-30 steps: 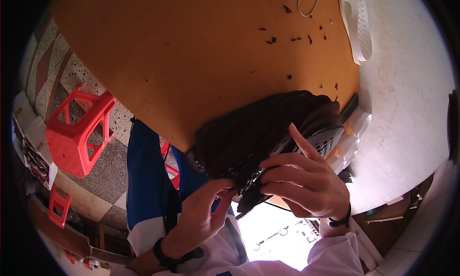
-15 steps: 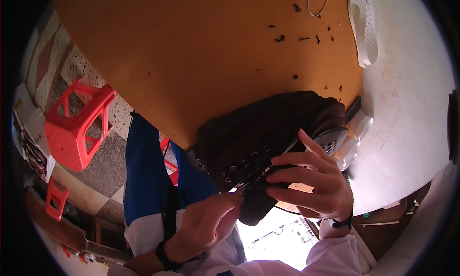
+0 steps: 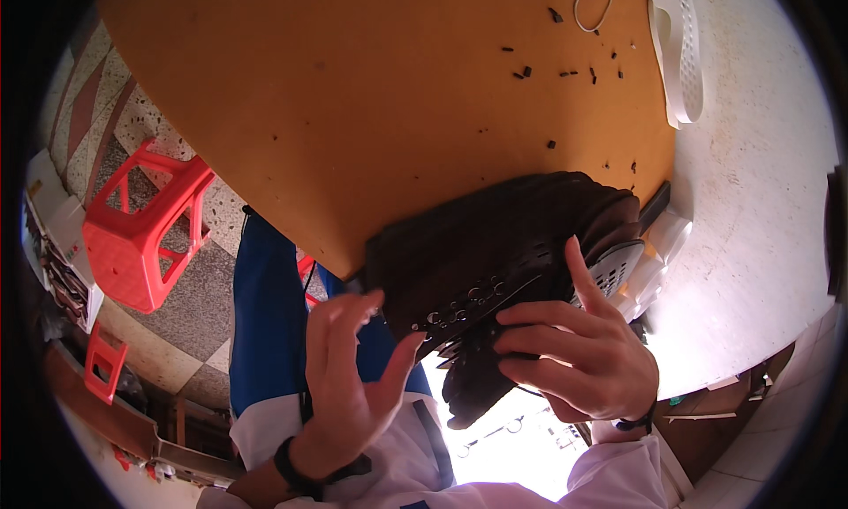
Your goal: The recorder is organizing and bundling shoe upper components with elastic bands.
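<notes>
1. The dark brown boot (image 3: 508,244) lies on its side at the near edge of the orange counter (image 3: 353,111), its eyelet row and hanging tongue turned toward me, just ahead of my fingers.
2. My right hand (image 3: 574,359) grips the boot at the tongue and lacing edge; the fingers (image 3: 530,316) curl over the leather and the forefinger stretches up along the opening.
3. My left hand (image 3: 349,376) hovers just left of the eyelets, fingers spread and loose, holding nothing; whether the thumb tip brushes the eyelet row, I cannot tell.
4. I judge the step to be work at the lacing area, with the right hand steadying and the left about to come in.
5. The next move calls for the left fingers to close on the eyelet edge or tongue while the right keeps the boot from rolling.
6. Beyond my fingers small dark scraps (image 3: 565,67) dot the counter, with a white sole (image 3: 680,49) at its far right.
7. Left of my left hand a red stool (image 3: 141,235) stands on the floor.
</notes>
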The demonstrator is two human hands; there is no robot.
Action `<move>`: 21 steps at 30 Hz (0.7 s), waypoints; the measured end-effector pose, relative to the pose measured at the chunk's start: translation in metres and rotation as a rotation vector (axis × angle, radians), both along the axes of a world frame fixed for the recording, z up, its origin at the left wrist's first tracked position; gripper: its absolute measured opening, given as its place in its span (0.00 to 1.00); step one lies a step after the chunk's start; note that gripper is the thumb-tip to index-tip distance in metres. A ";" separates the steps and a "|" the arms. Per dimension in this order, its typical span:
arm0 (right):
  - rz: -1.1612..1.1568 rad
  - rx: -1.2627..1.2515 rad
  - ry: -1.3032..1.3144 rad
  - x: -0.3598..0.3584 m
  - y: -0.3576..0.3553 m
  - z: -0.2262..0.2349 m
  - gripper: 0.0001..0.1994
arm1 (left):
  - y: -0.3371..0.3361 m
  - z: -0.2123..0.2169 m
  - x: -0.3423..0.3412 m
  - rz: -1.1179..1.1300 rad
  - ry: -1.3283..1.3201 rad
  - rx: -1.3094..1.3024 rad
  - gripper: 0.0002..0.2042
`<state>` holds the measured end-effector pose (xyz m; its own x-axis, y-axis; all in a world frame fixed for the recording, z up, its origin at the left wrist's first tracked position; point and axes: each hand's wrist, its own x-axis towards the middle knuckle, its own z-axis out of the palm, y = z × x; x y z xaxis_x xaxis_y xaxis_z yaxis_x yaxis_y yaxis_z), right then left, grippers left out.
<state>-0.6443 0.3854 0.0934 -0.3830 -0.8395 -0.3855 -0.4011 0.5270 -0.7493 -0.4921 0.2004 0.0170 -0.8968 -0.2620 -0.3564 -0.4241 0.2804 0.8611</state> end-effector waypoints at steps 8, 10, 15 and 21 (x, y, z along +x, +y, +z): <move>0.028 0.038 -0.006 -0.004 -0.001 0.000 0.10 | 0.000 0.001 0.001 -0.018 -0.005 0.245 0.12; 0.032 0.053 -0.014 -0.005 -0.006 -0.001 0.11 | 0.003 0.011 0.001 -0.003 -0.007 0.317 0.11; 0.051 0.076 0.046 -0.007 -0.015 -0.008 0.10 | -0.002 0.024 0.006 -0.058 -0.019 0.465 0.09; 0.092 0.066 0.017 -0.009 -0.010 -0.005 0.08 | 0.000 -0.006 0.004 0.164 -0.207 0.306 0.13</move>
<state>-0.6535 0.3749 0.0883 -0.3120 -0.8444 -0.4356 -0.4625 0.5354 -0.7067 -0.4876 0.2006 0.0109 -0.7527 -0.2496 -0.6092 -0.6155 -0.0616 0.7857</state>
